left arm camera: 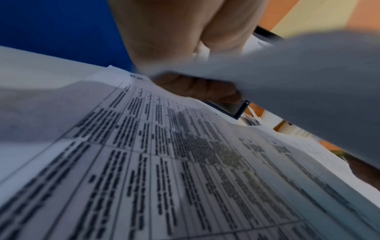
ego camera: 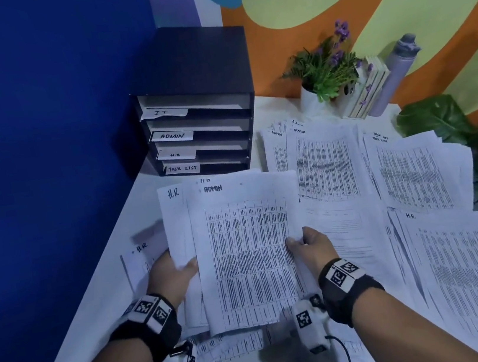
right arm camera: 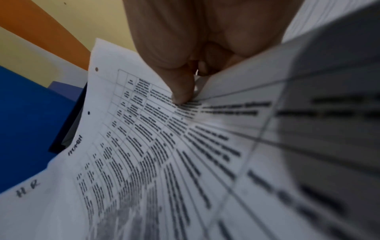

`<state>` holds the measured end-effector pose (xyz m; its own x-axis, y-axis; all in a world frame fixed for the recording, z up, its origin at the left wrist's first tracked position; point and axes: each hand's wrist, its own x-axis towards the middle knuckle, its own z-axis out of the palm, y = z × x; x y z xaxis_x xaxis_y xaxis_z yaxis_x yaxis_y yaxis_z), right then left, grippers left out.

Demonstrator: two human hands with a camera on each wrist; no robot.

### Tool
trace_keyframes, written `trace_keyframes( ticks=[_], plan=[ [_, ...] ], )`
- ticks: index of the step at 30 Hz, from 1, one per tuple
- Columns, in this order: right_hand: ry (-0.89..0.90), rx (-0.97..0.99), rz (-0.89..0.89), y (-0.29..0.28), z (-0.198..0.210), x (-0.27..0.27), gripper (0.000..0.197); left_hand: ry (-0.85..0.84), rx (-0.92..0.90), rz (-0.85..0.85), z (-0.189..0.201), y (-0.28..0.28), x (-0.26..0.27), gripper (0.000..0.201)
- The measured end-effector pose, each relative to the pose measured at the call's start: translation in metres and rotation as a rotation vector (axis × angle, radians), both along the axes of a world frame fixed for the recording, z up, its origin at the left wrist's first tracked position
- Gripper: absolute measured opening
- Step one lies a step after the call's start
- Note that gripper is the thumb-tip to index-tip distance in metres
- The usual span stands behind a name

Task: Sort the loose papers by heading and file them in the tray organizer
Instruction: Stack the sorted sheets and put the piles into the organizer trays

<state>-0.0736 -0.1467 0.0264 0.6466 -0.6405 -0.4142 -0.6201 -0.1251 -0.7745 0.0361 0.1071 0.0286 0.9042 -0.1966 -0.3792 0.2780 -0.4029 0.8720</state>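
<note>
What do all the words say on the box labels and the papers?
"IT": top label of the tray organizer.
"ADMIN": second label.
"H.R": third label.
"TASK LIST": bottom label.
"ADMIN": front sheet, held by both hands.
"H.R": sheet behind.
"H.R": sheet on table, left.
"H.R.": right pile.
"ADMIN": far pile.
Table print: too small.

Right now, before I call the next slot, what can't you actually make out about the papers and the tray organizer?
- Printed tables on the ADMIN sheet: too small in the head view, blurred in both wrist views.
- Number of sheets behind it: overlapped; only an H.R sheet edge shows.
- Tray organizer slot contents: in shadow in the head view.
- Left hand fingers: under the paper.
- Right hand fingers: behind the sheet edge.
</note>
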Motion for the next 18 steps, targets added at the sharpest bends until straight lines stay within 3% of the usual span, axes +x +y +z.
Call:
trace_keyframes(
  ticks=[4,6,8,10,14,16,18],
  plan=[
    [-0.161,0.134,-0.066,-0.005,0.015,0.007,0.029,-0.043,-0.002,0.058,0.010,-0.013,0.004,0.019],
    [-0.170,0.139,-0.017,-0.009,0.021,0.008,0.030,-0.068,0.017,0.139,0.014,-0.019,0.010,0.022],
    [-0.145,0.032,0.094,-0.018,0.020,0.007,0.020,-0.080,0.038,0.198,0.014,-0.023,0.018,0.023],
    [-0.074,-0.173,0.171,-0.031,0.017,0.005,0.024,-0.078,0.050,0.232,0.014,-0.026,0.022,0.023],
    [-0.001,-0.435,0.004,-0.080,0.012,0.000,0.024,-0.059,0.066,0.286,0.010,-0.028,0.024,0.021],
    [0.015,-0.417,-0.098,-0.111,0.012,0.001,0.032,-0.063,0.082,0.288,0.011,-0.029,0.023,0.022],
    [-0.007,-0.342,-0.142,-0.136,0.016,0.007,0.052,-0.065,0.099,0.277,0.011,-0.030,0.021,0.024]
  ],
)
